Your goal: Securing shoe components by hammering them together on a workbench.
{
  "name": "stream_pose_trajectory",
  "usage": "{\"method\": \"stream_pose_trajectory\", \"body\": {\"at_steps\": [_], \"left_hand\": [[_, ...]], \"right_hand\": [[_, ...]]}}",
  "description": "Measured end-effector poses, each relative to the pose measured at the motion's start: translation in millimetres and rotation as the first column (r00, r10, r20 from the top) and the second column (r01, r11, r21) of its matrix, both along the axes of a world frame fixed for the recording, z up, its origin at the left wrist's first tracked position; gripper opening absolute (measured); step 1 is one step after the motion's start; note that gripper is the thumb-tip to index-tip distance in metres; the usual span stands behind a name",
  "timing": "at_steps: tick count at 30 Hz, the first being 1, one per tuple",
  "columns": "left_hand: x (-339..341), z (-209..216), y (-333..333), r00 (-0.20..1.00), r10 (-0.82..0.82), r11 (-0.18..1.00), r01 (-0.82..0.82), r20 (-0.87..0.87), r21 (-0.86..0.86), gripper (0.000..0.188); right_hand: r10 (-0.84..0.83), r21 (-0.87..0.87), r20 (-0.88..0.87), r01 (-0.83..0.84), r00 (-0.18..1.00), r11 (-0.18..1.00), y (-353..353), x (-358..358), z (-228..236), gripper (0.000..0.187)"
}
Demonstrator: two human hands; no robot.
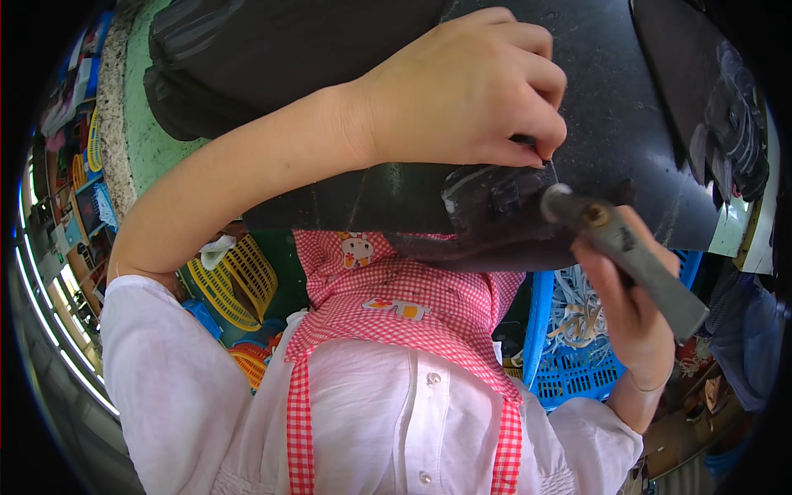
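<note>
My left hand (487, 91) reaches across the dark worktop (396, 194), its fingers curled and the thumb and fingertips pinched together. The tips press down at the upper edge of a glossy dark sheet piece (483, 210); what they hold there, if anything, is hidden. My right hand (631, 289) is closed round a hammer (660, 285), whose handle is mostly covered by the fingers. The hammer's small round face hangs just over the right part of the dark piece, slightly below my left fingertips and blurred. A thin pale line shows between them.
Dark sheets (247, 66) lie at the far left, and more layered dark pieces (730, 124) at the far right. Below the worktop edge stand a blue basket (569, 375) of pale strips and a yellow basket (239, 280). A checked apron (404, 289) touches the near edge.
</note>
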State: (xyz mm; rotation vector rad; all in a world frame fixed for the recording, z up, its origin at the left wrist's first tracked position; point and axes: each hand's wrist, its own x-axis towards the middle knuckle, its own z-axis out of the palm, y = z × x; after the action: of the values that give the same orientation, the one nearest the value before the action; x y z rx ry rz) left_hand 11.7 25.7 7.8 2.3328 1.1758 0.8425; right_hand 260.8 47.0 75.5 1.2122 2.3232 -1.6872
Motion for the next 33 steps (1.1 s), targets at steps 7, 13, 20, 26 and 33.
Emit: {"method": "stream_pose_trajectory", "body": {"at_steps": [7,13,20,26,33], "left_hand": [[2.4,-13.2,-6.7,0.986,-0.040,0.908,0.102,-0.159,0.406,0.007],[9.1,-3.2,-32.9,0.940,0.341,0.929,-0.333,-0.026,0.159,0.007],[16.2,-6.8,-40.1,0.927,0.335,0.909,-0.272,-0.168,0.314,0.014],[15.1,-6.9,-56.3,0.942,0.324,0.942,-0.313,-0.091,0.119,0.016],[7.5,1.1,-70.0,0.875,0.460,0.887,-0.445,-0.150,0.122,0.019]], "right_hand": [[-0.040,0.241,-0.136,0.072,0.990,0.968,4.8,-11.5,-18.9,0.011],[0.086,0.385,-0.081,-0.048,0.993,0.922,-2.8,-14.4,-19.6,0.011],[0.162,0.340,-0.085,-0.124,0.983,0.932,0.4,-21.4,-16.4,0.012],[0.222,0.309,-0.026,-0.203,0.975,0.929,17.9,-22.8,-6.2,0.031],[0.380,0.426,-0.051,-0.324,0.923,0.845,15.8,-18.6,-19.1,0.041]]}}
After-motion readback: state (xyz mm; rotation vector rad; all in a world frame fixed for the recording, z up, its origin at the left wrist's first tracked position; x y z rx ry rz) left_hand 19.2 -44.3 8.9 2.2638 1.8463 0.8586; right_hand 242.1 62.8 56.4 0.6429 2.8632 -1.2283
